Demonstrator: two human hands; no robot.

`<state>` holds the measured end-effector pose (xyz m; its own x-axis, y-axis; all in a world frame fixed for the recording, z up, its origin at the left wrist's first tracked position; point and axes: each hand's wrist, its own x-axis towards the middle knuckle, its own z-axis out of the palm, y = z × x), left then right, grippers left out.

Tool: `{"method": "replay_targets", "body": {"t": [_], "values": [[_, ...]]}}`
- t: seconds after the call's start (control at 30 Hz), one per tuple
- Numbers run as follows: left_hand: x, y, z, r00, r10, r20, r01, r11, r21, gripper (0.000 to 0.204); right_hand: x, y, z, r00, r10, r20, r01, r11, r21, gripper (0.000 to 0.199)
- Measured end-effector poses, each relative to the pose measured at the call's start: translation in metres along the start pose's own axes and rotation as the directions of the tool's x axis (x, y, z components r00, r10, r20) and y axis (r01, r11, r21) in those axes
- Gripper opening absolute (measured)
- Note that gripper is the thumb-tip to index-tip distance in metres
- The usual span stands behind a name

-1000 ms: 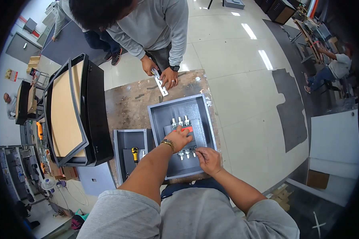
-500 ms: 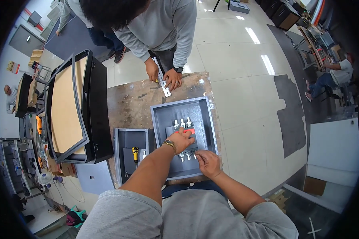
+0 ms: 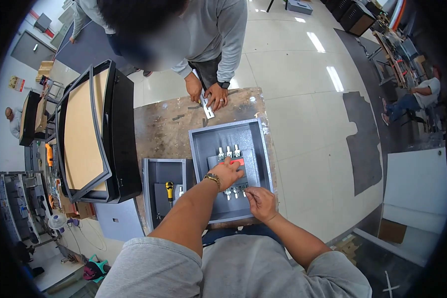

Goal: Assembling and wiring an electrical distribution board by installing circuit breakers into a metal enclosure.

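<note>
A: Where is the switch unit?

B: The dark switch block point(image 3: 233, 166) sits mid-floor in the grey metal enclosure point(image 3: 198, 144), which lies open on the scarred workbench point(image 3: 164, 129). Its long axis runs away from the wearer: one row of silvery terminals at the far end, another at the near end, and an orange-red handle point(image 3: 238, 162) across the middle.

A: And the hands?

B: The left hand point(image 3: 226, 174), with a gold wristwatch point(image 3: 213, 177), lies over the block's middle, fingers curled down against the left end of the handle. It covers that part, so whether it grips or merely presses I cannot tell. The right hand point(image 3: 260, 202) is at the near terminals, fingertips pinched together; anything between them is too small to make out.

A: What else is nearby?

B: Left of the enclosure lies its grey lid point(image 3: 156, 174), holding a yellow-handled screwdriver point(image 3: 169, 191) that points toward the wearer. Across the bench, another person's hands point(image 3: 207, 94) rest on a pale metal strip point(image 3: 206, 110). A black-framed panel point(image 3: 84, 134) stands at the left. The enclosure's near edge is partly hidden behind the wearer's forearms.
</note>
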<state>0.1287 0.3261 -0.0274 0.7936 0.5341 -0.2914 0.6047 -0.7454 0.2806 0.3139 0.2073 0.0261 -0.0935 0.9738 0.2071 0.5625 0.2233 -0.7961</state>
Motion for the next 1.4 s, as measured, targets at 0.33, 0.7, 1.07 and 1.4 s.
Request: {"method": "replay_targets", "body": {"t": [0.33,0.7,1.07,1.4], "values": [[-0.003,0.003,-0.006,0.999,-0.044,0.025,0.044,0.999,0.006,0.023,-0.004,0.022,0.017,0.993,-0.07,0.092,0.081,0.99,-0.115,0.011],[-0.007,-0.003,0.008,0.999,-0.014,0.044,0.011,0.999,0.05,0.029,0.003,0.016,0.024,0.983,-0.134,0.129,0.171,0.924,-0.343,0.007],[-0.006,-0.001,0.009,1.0,0.014,0.024,-0.016,0.998,0.061,0.029,-0.003,0.014,0.026,0.98,-0.121,0.16,0.175,0.907,-0.383,0.013],[-0.005,-0.012,0.022,0.999,-0.017,0.047,0.014,0.997,0.077,0.031,-0.016,0.042,0.032,0.967,0.052,0.251,0.044,0.93,-0.365,0.012]]}}
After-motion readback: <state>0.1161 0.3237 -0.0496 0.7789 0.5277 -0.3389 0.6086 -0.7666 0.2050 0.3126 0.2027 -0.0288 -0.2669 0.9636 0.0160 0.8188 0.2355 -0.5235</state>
